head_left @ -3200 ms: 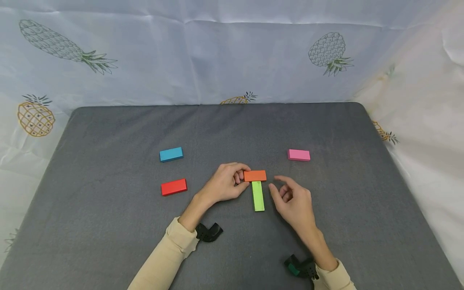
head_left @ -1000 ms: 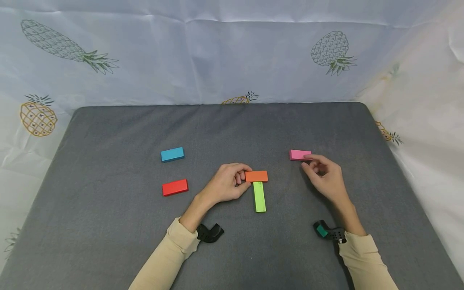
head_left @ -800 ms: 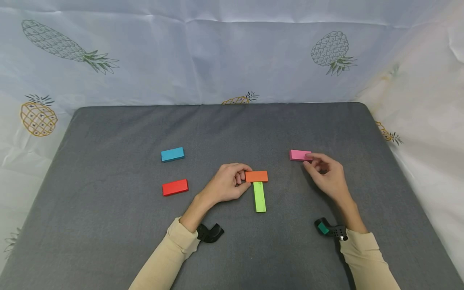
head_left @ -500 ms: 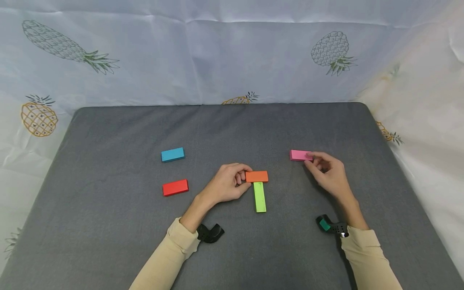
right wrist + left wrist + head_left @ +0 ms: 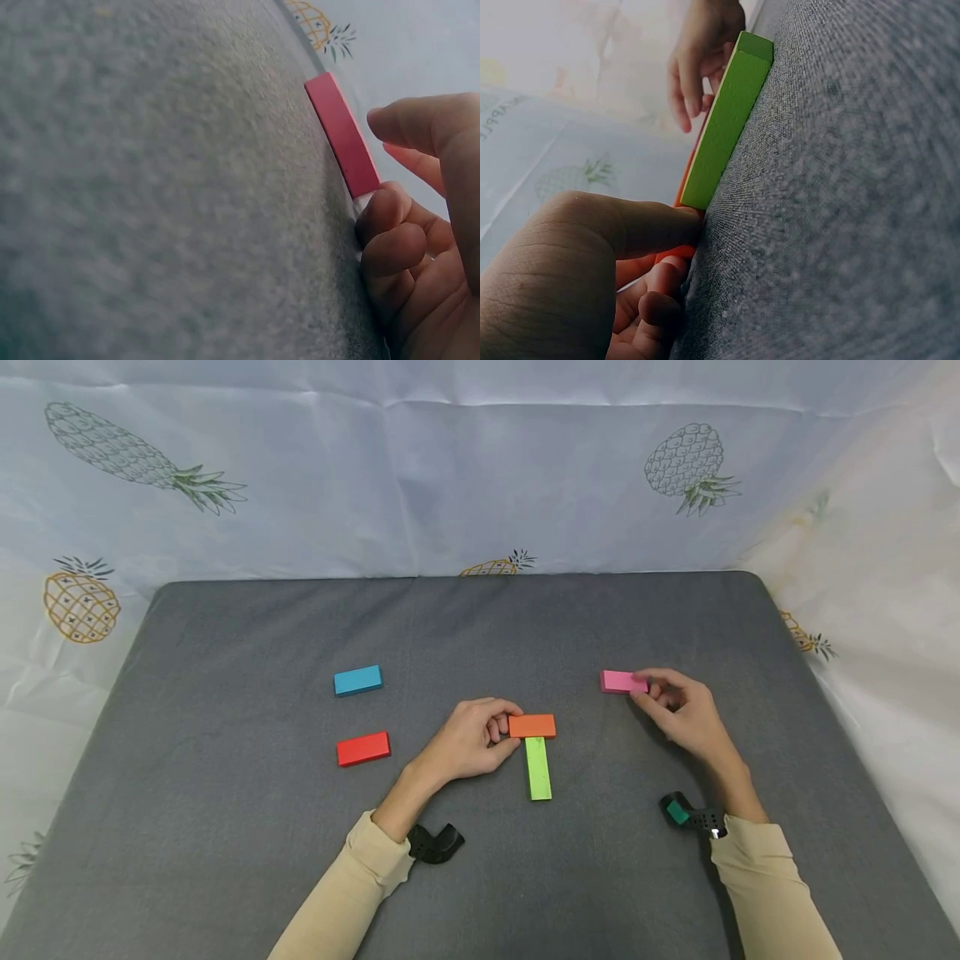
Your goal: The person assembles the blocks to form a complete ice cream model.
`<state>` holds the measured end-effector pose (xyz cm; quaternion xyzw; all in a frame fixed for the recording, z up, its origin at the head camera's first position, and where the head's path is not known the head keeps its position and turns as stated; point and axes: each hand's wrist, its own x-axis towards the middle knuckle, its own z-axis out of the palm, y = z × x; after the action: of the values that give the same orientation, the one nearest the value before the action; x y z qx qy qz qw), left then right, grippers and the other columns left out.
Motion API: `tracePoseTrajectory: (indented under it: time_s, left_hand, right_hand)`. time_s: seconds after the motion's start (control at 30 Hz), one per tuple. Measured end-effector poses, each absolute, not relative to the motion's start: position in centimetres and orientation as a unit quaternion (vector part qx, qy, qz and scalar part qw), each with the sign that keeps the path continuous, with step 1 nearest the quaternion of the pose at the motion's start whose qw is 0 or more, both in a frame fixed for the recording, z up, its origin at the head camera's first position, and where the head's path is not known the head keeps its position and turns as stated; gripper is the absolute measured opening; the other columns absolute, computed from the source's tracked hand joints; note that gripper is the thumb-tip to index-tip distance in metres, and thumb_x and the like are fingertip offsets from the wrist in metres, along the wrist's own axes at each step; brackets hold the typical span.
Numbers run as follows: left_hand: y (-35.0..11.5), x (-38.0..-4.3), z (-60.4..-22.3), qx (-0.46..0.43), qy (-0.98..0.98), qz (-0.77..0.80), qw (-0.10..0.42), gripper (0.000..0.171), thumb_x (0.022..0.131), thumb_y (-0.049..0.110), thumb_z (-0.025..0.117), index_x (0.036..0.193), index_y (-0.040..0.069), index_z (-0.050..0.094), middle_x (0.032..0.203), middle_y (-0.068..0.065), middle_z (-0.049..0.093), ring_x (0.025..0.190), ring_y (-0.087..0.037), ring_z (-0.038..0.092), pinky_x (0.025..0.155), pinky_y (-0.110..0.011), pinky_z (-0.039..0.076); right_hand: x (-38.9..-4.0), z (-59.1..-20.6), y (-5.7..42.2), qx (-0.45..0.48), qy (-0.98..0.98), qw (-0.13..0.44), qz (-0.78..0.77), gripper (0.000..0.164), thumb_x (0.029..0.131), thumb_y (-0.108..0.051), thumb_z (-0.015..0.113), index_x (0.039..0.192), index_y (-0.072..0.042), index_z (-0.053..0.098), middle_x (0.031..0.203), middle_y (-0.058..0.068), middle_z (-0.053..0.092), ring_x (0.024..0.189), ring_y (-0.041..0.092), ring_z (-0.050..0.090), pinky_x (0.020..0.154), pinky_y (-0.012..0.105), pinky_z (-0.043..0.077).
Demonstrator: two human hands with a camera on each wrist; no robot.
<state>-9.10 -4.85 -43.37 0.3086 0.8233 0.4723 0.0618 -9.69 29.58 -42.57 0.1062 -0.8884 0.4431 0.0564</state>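
At mid-table in the head view, my left hand [image 5: 468,739] pinches the left end of an orange block [image 5: 532,726] between thumb and index finger. A light green block [image 5: 537,768] lies lengthwise against the orange one's near side, the pair forming a T. My right hand [image 5: 682,710] is at the right end of a pink block [image 5: 617,682] lying flat, thumb on the near side and index finger over the far edge. In the right wrist view, a gap shows between the thumb and the pink block [image 5: 341,135]; the other fingers curl beside its end.
To the left on the grey cloth-covered table [image 5: 225,793] lie a blue block [image 5: 357,680] and, nearer, a red block [image 5: 363,749]. A white pineapple-print curtain [image 5: 300,485] hangs behind the table's far edge. Each wrist wears a black camera mount [image 5: 437,843].
My right hand has moved from beside the green block out to the pink block's right end, lately edging slightly farther forward. The left hand keeps its hold on the orange block.
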Motion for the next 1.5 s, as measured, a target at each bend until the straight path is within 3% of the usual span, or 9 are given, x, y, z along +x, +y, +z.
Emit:
tracePoseTrajectory:
  time_s: [0.27, 0.4, 0.57, 0.93, 1.5]
  left_hand:
    - [-4.8, -9.1, -43.3, 0.310, 0.822, 0.474, 0.063, 0.025, 0.088, 0.003, 0.074, 0.113, 0.001, 0.071, 0.083, -0.006, 0.063, 0.065, -0.008, 0.051, 0.062, -0.019, 0.048]
    - [-4.8, -9.1, -43.3, 0.311, 0.820, 0.477, 0.061, 0.026, 0.088, 0.002, 0.074, 0.113, 0.001, 0.071, 0.083, -0.006, 0.063, 0.065, -0.009, 0.051, 0.061, -0.019, 0.048]
    - [-4.9, -9.1, -43.2, 0.312, 0.817, 0.481, 0.060, 0.026, 0.087, 0.002, 0.074, 0.113, 0.000, 0.071, 0.082, -0.007, 0.063, 0.064, -0.009, 0.051, 0.060, -0.019, 0.047]
    - [-4.9, -9.1, -43.2, 0.315, 0.818, 0.479, 0.057, 0.026, 0.087, 0.002, 0.074, 0.113, 0.000, 0.071, 0.083, -0.007, 0.063, 0.065, -0.010, 0.051, 0.062, -0.019, 0.048]
    - [-4.9, -9.1, -43.4, 0.313, 0.820, 0.476, 0.053, 0.025, 0.087, 0.003, 0.074, 0.112, 0.001, 0.071, 0.082, -0.006, 0.062, 0.065, -0.009, 0.052, 0.062, -0.019, 0.048]
  right_hand:
    - [-10.3, -42.5, 30.2, 0.102, -0.887, 0.020, 0.449, 0.034, 0.091, 0.005, 0.070, 0.124, 0.004, 0.064, 0.081, -0.008, 0.049, 0.048, -0.006, 0.035, 0.039, 0.024, 0.029]
    - [-10.9, -42.7, 30.4, 0.104, -0.893, 0.011, 0.438, 0.037, 0.089, 0.007, 0.071, 0.125, 0.006, 0.063, 0.084, -0.004, 0.047, 0.052, -0.006, 0.032, 0.043, 0.026, 0.025]
    - [-11.3, -42.6, 30.4, 0.102, -0.905, -0.006, 0.412, 0.040, 0.089, 0.001, 0.074, 0.128, 0.003, 0.064, 0.088, 0.002, 0.047, 0.055, -0.004, 0.030, 0.046, 0.025, 0.026]
    - [-11.5, -42.4, 30.4, 0.104, -0.899, -0.036, 0.424, 0.043, 0.090, -0.004, 0.075, 0.132, 0.000, 0.062, 0.090, 0.002, 0.044, 0.050, -0.003, 0.035, 0.043, 0.024, 0.031]
    - [-11.5, -42.0, 30.2, 0.102, -0.911, -0.055, 0.396, 0.040, 0.093, -0.008, 0.073, 0.131, -0.001, 0.063, 0.093, 0.007, 0.044, 0.050, -0.003, 0.029, 0.043, 0.024, 0.027]
